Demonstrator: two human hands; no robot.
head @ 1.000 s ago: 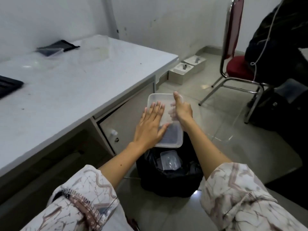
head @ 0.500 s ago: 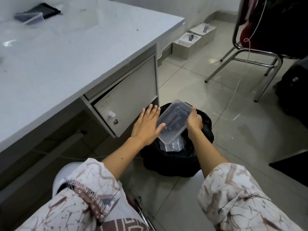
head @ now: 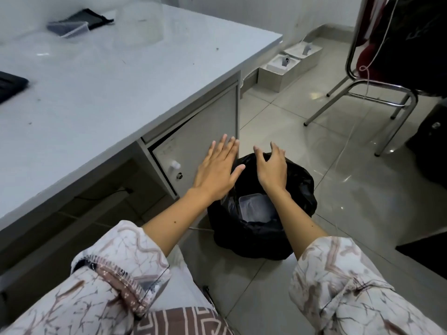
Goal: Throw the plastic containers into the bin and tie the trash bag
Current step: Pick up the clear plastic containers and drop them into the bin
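Two bare hands above the black trash bag [head: 297,189], both holding nothing: left hand [head: 217,170] flat with straight fingers over the bag's left rim, right hand [head: 272,166] with loosely spread, relaxed fingers over its far rim. One clear plastic container [head: 255,207] inside the bag, visible between the forearms. One more clear container [head: 69,29] far left of the bag, on the white desk [head: 108,93].

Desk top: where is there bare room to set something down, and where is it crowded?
The desk top is bare across its middle and out to the front corner near the cabinet door. The back edge is crowded: a plastic container on a dark flat item, and a clear tub. A black object sits at the left edge.
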